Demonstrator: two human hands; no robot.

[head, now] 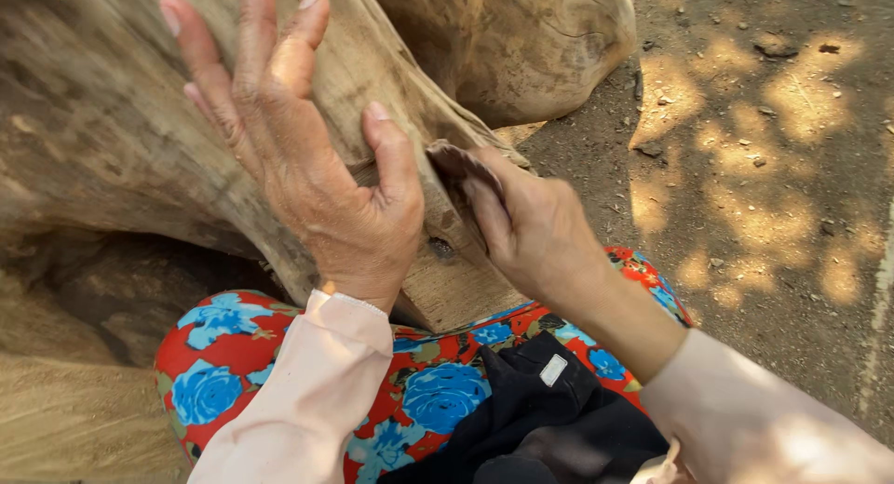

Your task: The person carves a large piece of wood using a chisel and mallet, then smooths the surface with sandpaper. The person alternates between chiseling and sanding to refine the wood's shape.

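**Inspector:** Across the far left, a big carved log [112,140] fills the view, its near edge resting by the lap in red floral cloth [223,354]. Bare ground [773,168] lies to the right.

**Clerk:** Hands?

**Inspector:** Left hand [307,168] lies flat on the log, fingers spread, gripping nothing. Right hand [535,233] pinches a dark sanding scrap [463,160] against the log's ridge.

**Clerk:** Step?

**Inspector:** Smoothing the ridge, I judge. Any next stroke calls for firm bracing and steady pressure along the grain.
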